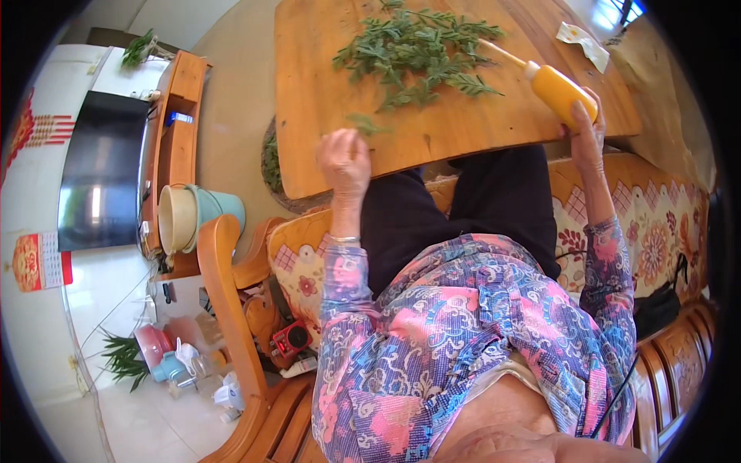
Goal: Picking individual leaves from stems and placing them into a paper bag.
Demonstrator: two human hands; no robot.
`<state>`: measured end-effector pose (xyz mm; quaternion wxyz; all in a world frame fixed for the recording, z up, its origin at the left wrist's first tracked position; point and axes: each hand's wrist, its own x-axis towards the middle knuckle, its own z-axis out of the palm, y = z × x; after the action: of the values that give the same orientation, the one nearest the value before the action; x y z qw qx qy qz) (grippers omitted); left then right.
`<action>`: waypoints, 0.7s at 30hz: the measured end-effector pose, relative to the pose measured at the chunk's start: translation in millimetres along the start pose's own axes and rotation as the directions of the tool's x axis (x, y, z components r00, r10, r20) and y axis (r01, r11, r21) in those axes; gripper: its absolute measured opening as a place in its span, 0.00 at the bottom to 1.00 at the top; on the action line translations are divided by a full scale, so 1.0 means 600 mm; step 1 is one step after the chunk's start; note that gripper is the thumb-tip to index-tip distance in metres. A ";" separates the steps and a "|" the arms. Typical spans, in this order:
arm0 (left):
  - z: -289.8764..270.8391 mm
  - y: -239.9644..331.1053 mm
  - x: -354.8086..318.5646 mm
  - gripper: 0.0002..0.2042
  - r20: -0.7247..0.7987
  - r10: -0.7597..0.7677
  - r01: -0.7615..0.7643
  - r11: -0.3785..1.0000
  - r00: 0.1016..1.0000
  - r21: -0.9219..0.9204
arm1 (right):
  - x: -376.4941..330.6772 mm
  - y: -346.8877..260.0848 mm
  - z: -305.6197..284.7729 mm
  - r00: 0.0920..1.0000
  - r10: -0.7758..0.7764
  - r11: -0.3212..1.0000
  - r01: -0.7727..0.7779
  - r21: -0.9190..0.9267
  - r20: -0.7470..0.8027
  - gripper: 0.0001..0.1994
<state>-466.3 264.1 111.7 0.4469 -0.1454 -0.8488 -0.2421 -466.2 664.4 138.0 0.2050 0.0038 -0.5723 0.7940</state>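
My left hand (344, 159) is closed at the table's near left edge. A small, blurred green leafy sprig (366, 123) sticks out past its fingers. In my right hand (589, 137) is a yellow bottle (562, 92) with a pale neck, tilted away toward the far left. A long, thin, pale spout or stick (503, 54) runs from its neck, and its tip is close to the leaves. A heap of green leafy sprigs (421, 54) lies spread over the wooden table (316, 85), between and beyond my two hands.
A crumpled white tissue (583, 45) lies on the table's far right. At the left are pails (179, 220), a carved wooden armrest (220, 266) and a small red radio (292, 339). A dark television (104, 174) is farther left. Floral cushions (652, 231) cover the seat.
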 end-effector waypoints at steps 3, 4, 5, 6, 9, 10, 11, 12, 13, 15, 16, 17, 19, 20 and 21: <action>-0.058 -0.116 0.041 0.06 -0.064 -0.080 0.093 0.968 0.995 0.231 | 0.017 0.006 0.004 1.000 -0.001 0.999 0.002 0.049 -0.013 0.19; -0.078 -0.161 0.056 0.03 -0.073 -0.187 0.201 0.928 0.980 0.314 | 0.020 0.008 0.004 1.000 -0.001 0.998 0.001 0.069 -0.013 0.19; -0.094 -0.205 0.070 0.06 -0.071 -0.436 0.432 0.832 0.897 0.349 | 0.022 0.009 0.003 1.000 0.000 0.996 0.002 0.088 -0.014 0.19; -0.107 -0.213 0.094 0.10 -0.114 -0.504 0.503 0.762 0.856 0.409 | 0.022 0.013 0.000 1.000 0.003 0.994 0.000 0.106 -0.022 0.19; -0.098 -0.246 0.106 0.13 -0.311 -0.321 0.436 0.780 0.895 0.449 | 0.024 0.015 0.004 1.000 -0.002 0.996 0.003 0.093 -0.006 0.19; -0.076 -0.214 0.108 0.13 -0.152 -0.368 0.398 0.862 0.917 0.313 | 0.021 0.017 -0.001 1.000 0.002 0.997 -0.001 0.078 -0.007 0.19; -0.052 -0.179 0.106 0.13 0.015 -0.382 0.375 0.913 0.924 0.160 | 0.018 0.018 -0.005 1.000 0.007 0.998 -0.006 0.062 -0.008 0.19; -0.043 -0.129 0.102 0.12 0.179 -0.357 0.335 0.931 0.917 0.145 | 0.014 0.016 -0.003 1.000 0.011 0.998 -0.010 0.060 -0.009 0.19; -0.026 -0.073 0.091 0.12 0.189 -0.178 0.168 0.983 0.966 0.068 | 0.011 0.012 0.002 1.000 0.016 0.998 -0.015 0.066 -0.005 0.20; 0.018 -0.016 0.055 0.12 0.286 -0.015 0.007 1.000 0.958 0.028 | 0.009 0.004 0.011 1.000 0.021 0.997 -0.021 0.071 0.002 0.20; 0.027 0.022 0.052 0.14 0.331 0.000 0.011 0.999 0.944 -0.031 | 0.008 0.001 0.011 1.000 0.024 0.997 -0.024 0.073 0.001 0.20; 0.035 0.031 0.045 0.14 0.328 -0.003 0.014 0.999 0.945 -0.031 | 0.008 0.000 0.012 1.000 0.023 0.997 -0.024 0.071 0.004 0.20; 0.050 0.038 0.031 0.15 0.338 -0.014 0.025 0.999 0.941 -0.028 | 0.007 0.004 0.012 0.999 0.031 0.997 -0.031 0.069 0.012 0.20; 0.057 0.041 0.026 0.15 0.343 -0.019 0.030 0.999 0.939 -0.028 | 0.008 0.006 0.012 0.999 0.034 0.997 -0.035 0.068 0.015 0.20; 0.064 0.044 0.020 0.16 0.348 -0.024 0.035 0.999 0.937 -0.025 | 0.009 0.007 0.013 0.999 0.038 0.997 -0.039 0.068 0.019 0.20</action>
<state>-487.0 307.5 110.5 0.2842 -0.1800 -0.9126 -0.2326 -474.2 657.9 138.1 0.1845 0.0069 -0.5466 0.8168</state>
